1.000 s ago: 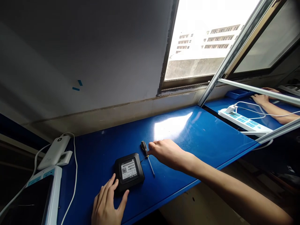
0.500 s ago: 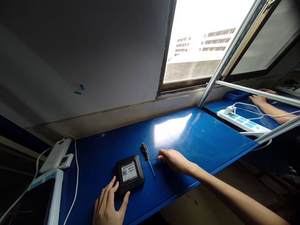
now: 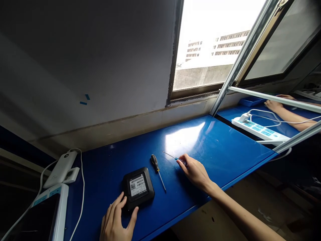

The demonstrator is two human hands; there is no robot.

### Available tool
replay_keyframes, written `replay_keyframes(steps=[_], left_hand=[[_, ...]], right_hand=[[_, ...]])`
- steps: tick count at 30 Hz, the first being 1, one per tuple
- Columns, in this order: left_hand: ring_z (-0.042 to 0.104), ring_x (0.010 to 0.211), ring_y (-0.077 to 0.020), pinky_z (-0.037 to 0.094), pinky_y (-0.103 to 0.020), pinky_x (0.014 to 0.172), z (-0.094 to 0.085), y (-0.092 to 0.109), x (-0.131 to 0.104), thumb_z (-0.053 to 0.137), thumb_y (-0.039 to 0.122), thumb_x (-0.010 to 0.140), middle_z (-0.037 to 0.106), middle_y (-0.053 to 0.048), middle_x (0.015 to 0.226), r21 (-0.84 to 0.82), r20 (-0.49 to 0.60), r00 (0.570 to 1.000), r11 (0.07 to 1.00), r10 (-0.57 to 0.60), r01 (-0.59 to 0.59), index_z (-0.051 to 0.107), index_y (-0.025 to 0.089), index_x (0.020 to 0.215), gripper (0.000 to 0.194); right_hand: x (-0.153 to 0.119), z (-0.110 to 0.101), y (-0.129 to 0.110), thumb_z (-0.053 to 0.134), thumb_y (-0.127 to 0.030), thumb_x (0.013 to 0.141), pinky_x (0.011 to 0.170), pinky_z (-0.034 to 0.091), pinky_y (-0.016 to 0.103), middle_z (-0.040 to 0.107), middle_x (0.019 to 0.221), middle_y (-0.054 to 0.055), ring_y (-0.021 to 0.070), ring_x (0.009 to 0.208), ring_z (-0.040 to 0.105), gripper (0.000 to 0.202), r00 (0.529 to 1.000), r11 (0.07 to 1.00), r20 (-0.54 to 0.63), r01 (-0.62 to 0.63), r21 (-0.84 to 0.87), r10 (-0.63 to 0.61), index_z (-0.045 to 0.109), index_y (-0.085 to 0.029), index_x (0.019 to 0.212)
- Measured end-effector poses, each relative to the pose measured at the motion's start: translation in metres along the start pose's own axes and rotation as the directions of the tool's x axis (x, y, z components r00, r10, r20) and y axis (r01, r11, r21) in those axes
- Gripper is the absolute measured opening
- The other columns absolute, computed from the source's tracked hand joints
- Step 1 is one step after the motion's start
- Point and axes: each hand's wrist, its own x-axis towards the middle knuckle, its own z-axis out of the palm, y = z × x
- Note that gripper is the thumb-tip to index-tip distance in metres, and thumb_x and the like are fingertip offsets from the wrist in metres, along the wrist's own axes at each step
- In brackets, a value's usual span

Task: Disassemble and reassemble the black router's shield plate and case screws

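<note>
A square black device (image 3: pixel 149 184) with a white barcode label (image 3: pixel 137 184) facing up lies on the blue table. My left hand (image 3: pixel 116 219) rests at its near left corner, fingers spread, the fingertips touching or almost touching its edge. In my right hand (image 3: pixel 194 169) is a thin screwdriver (image 3: pixel 177 159) with a clear blue handle. Its slim shaft points left and away, above the table and apart from the device. Between the device and my right hand lies a second screwdriver (image 3: pixel 155 163), black-handled with a yellow ring, its tip toward me.
At the left stand a white power bank (image 3: pixel 60 169) with a cable, a power strip (image 3: pixel 64 197) and a dark-screened phone or tablet (image 3: pixel 40 221). A metal frame (image 3: pixel 225 87) rises at the right. Beyond it are another power strip (image 3: pixel 260 130), a blue tray (image 3: pixel 250 101) and another person's hands (image 3: pixel 274 106).
My right hand has drawn back to the right with the thin screwdriver. Its tip has left the device's side and swung away from me. My left hand has hardly moved.
</note>
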Motion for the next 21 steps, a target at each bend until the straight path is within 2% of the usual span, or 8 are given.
replay_keyframes(steps=[2,5,8,10,12,15,18,21], left_hand=[[0.070,0.111,-0.0338,0.056,-0.049,0.086,0.001,-0.001,-0.001,0.054,0.057,0.097,0.074,-0.010,0.123,0.000,-0.003,1.000,1.000,-0.009,0.009,0.063,0.026,0.115,0.037],[0.070,0.111,-0.0345,0.055,-0.052,0.089,0.003,-0.002,-0.002,0.053,0.058,0.096,0.074,-0.010,0.124,0.000,-0.011,1.000,1.000,-0.019,0.019,0.063,0.027,0.115,0.038],[0.070,0.112,-0.0349,0.056,-0.052,0.087,0.004,-0.001,-0.002,0.053,0.059,0.095,0.075,-0.009,0.123,-0.003,-0.013,0.999,0.999,-0.032,0.032,0.064,0.027,0.114,0.039],[0.070,0.111,-0.0349,0.056,-0.050,0.085,0.004,-0.001,-0.001,0.053,0.061,0.095,0.075,-0.010,0.123,-0.008,-0.014,0.999,0.999,-0.031,0.031,0.065,0.026,0.112,0.040],[0.070,0.110,-0.0346,0.056,-0.048,0.083,0.004,-0.002,-0.001,0.053,0.061,0.095,0.074,-0.011,0.123,-0.013,-0.020,1.000,1.000,-0.015,0.015,0.065,0.026,0.112,0.041],[0.071,0.109,-0.0343,0.057,-0.047,0.082,0.006,-0.009,0.002,0.056,0.060,0.093,0.073,-0.013,0.125,-0.024,-0.026,0.999,1.000,0.019,-0.019,0.064,0.025,0.112,0.040],[0.070,0.114,-0.0350,0.059,-0.049,0.086,0.008,-0.018,0.008,0.066,0.052,0.087,0.070,-0.013,0.131,-0.048,0.009,0.999,0.998,0.042,-0.042,0.060,0.025,0.123,0.045],[0.066,0.124,-0.0343,0.059,-0.049,0.094,0.009,-0.025,0.021,0.073,0.035,0.078,0.064,-0.013,0.141,-0.084,0.091,0.993,0.994,0.075,-0.068,0.050,0.026,0.140,0.067]], right_hand=[[0.006,0.006,0.000,0.047,-0.040,0.103,0.070,0.052,0.032,0.072,0.098,0.010,0.0244,0.089,0.069,0.027,0.998,0.993,-0.055,-0.001,-0.116,-0.005,0.062,-0.018,0.101],[0.013,0.014,-0.008,0.053,-0.035,0.100,0.078,0.053,0.037,0.068,0.102,0.014,0.0274,0.095,0.066,0.023,0.995,0.986,-0.092,0.011,-0.164,-0.026,0.066,-0.015,0.098],[0.015,0.020,-0.029,0.049,-0.032,0.102,0.090,0.052,0.039,0.066,0.111,0.015,0.0275,0.103,0.064,0.025,0.988,0.986,-0.132,0.053,-0.160,-0.074,0.066,-0.015,0.108],[0.015,0.024,-0.050,0.046,-0.032,0.104,0.093,0.052,0.036,0.066,0.113,0.013,0.0254,0.106,0.064,0.026,0.982,0.985,-0.134,0.114,-0.130,-0.131,0.065,-0.017,0.112],[0.014,0.029,-0.073,0.045,-0.029,0.104,0.095,0.053,0.036,0.068,0.112,0.012,0.0240,0.105,0.066,0.025,0.973,0.977,-0.094,0.213,0.005,-0.211,0.065,-0.016,0.111],[0.015,0.036,-0.104,0.048,-0.026,0.104,0.095,0.054,0.031,0.068,0.115,0.009,0.0206,0.104,0.069,0.022,0.943,0.935,0.075,0.310,0.171,-0.326,0.066,-0.018,0.114],[0.019,0.043,-0.124,0.051,-0.027,0.102,0.094,0.056,0.032,0.067,0.119,0.010,0.0223,0.109,0.069,0.023,0.941,0.950,0.157,0.281,0.139,-0.301,0.066,-0.019,0.118],[0.025,0.048,-0.133,0.048,-0.026,0.103,0.091,0.056,0.032,0.068,0.114,0.011,0.0234,0.105,0.070,0.023,0.948,0.961,0.162,0.260,0.095,-0.272,0.069,-0.018,0.109]])
